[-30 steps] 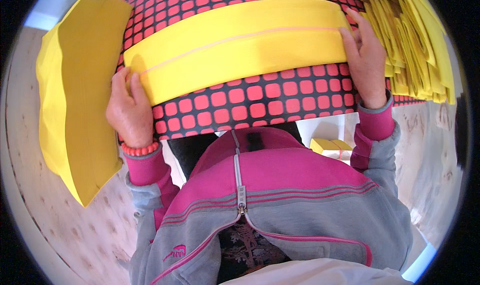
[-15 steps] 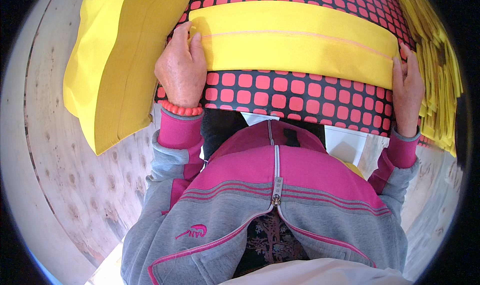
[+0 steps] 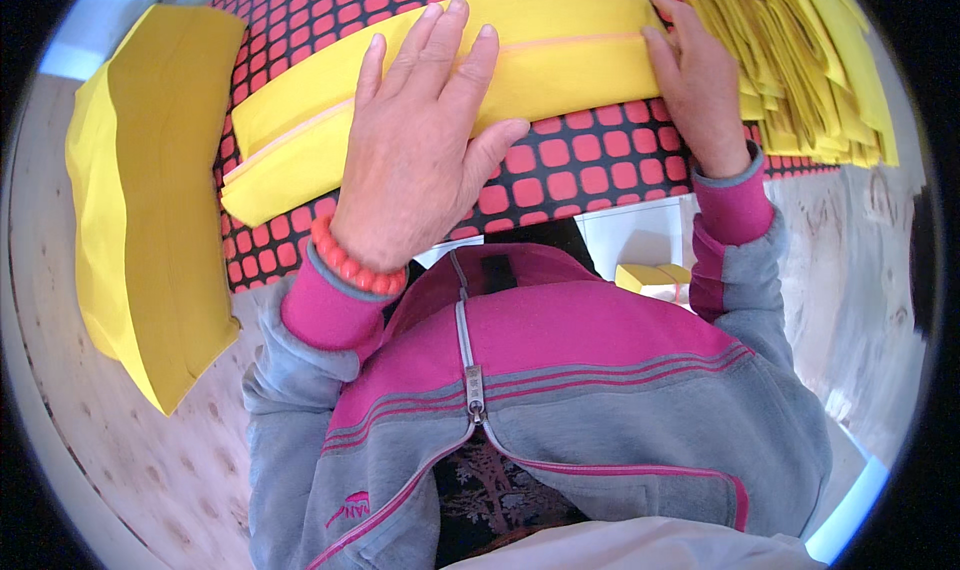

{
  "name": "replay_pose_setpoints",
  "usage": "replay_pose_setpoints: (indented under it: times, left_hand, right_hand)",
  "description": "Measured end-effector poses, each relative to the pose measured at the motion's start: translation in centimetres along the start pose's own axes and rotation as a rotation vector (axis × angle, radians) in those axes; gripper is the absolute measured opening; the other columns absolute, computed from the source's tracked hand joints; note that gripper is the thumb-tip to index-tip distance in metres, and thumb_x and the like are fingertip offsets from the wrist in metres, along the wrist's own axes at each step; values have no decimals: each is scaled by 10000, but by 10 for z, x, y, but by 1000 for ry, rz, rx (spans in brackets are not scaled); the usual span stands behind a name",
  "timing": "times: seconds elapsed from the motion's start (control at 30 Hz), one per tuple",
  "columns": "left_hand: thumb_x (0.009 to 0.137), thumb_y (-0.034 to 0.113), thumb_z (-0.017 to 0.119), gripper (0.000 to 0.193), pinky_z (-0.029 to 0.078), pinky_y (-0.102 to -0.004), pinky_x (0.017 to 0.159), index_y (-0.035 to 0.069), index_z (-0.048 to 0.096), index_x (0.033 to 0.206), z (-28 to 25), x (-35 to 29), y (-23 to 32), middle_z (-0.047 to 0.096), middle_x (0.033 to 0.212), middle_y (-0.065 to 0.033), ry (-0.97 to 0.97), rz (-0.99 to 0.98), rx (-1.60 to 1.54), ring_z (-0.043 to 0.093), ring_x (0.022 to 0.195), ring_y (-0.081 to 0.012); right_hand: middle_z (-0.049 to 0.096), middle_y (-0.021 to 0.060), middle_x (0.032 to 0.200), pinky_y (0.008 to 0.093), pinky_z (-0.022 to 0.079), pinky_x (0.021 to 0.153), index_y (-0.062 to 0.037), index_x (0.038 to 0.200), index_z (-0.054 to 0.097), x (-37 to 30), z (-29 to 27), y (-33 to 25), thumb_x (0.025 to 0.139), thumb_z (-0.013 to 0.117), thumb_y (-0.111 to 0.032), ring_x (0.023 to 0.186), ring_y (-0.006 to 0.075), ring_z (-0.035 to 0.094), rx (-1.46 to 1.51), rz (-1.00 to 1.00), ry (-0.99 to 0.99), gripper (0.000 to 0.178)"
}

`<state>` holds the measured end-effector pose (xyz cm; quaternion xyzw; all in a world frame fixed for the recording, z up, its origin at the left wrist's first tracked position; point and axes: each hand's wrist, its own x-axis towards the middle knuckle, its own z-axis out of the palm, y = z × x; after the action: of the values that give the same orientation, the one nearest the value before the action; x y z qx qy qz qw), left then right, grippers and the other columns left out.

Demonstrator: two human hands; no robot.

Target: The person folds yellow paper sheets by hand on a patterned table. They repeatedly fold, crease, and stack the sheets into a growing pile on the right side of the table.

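Observation:
A long strip of folded yellow cloth (image 3: 580,70) with a pinkish line along its middle lies across the padded surface covered in red squares on black (image 3: 585,155). My left hand (image 3: 410,155), with a red bead bracelet at the wrist, rests flat on the strip left of its middle, fingers stretched and slightly spread, thumb apart. At the strip's right end, my right hand (image 3: 705,85) has thumb and fingers closed about the edge; part of that grip is hidden.
At the left stands a thick yellow cloth stack (image 3: 165,190), overhanging the pale wooden board. Many folded yellow pieces (image 3: 800,60) lie in a pile just beyond my right hand. Below the surface's front edge, a small yellow bundle (image 3: 650,278) shows.
My left hand has left the strip's left end and moved inward, opening flat on the cloth. My right hand stays at the right end. The whole view has shifted.

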<state>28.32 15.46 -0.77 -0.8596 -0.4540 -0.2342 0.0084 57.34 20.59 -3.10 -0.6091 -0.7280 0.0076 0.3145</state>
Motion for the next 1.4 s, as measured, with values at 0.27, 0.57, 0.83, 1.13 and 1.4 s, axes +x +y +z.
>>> replay_pose_setpoints:
  times: [0.27,0.57,0.83,1.13,1.4]
  left_hand:
    - [916,430,663,681,242,-577,1187,64,495,1465,15,13,-9,410,1563,-203,-112,-5,142,365,1468,-348]
    - [855,254,711,502,353,-571,1137,83,607,1315,1,-24,15,560,1456,-137,105,225,41,525,1368,-296]
    - [844,275,740,684,320,-496,1193,18,510,1436,-5,-47,-4,451,1545,-170,-96,77,-78,414,1451,-321]
    - [906,406,688,655,273,-498,1213,1,544,1399,-6,-43,-9,460,1513,-223,-118,8,-50,376,1460,-356]
    - [918,226,672,398,461,-463,1059,24,620,1256,-11,-13,-17,608,1289,-183,-46,85,59,592,1192,-359]
  right_hand:
    - [691,206,984,448,527,763,-72,1273,608,-2,4,12,986,597,-205,894,388,674,15,-88,45,317]
    - [682,158,878,401,513,705,-82,1299,607,3,4,22,1013,583,-219,780,296,678,-12,-59,-30,318]
    - [619,127,779,371,485,656,-77,1303,616,1,5,27,1019,589,-208,693,240,616,41,-28,-42,314]
    - [693,163,940,400,525,739,-71,1262,619,2,1,18,1024,566,-229,828,300,684,-40,-81,-19,290]
    - [696,216,1015,490,530,778,-75,1216,620,-4,0,9,976,600,-213,920,422,672,-57,-16,34,278]
